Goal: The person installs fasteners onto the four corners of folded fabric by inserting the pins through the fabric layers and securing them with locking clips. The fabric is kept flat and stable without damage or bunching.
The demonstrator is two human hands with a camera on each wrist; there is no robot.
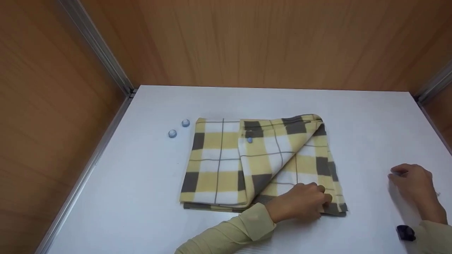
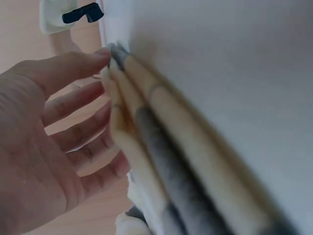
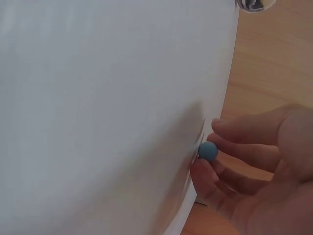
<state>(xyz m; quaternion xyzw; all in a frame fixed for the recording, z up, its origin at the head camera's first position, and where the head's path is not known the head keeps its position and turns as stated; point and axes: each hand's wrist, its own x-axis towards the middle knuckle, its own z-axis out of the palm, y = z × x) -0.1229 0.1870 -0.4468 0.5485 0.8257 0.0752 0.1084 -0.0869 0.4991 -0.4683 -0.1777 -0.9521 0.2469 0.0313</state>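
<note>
A folded yellow, white and grey plaid blanket [image 1: 219, 162] lies on the white table, one layer turned back diagonally across its right half. At its near right corner, my left hand [image 1: 303, 201] pinches the edge; in the left wrist view the thumb lies on the stacked layers [image 2: 166, 142] and the fingers go behind them. Off to the right, my right hand [image 1: 415, 181] holds a small blue ball [image 3: 208, 151] between its fingertips, close to the tabletop. On the turned-back part of the blanket sits another small blue ball [image 1: 250, 140].
Two more small blue balls, one farther back [image 1: 185, 122] and one nearer [image 1: 172, 133], lie left of the blanket. Wood-grain panels [image 1: 247, 42] with metal edge rails enclose the back and sides of the table. A dark object [image 1: 405, 233] is at the right sleeve's cuff.
</note>
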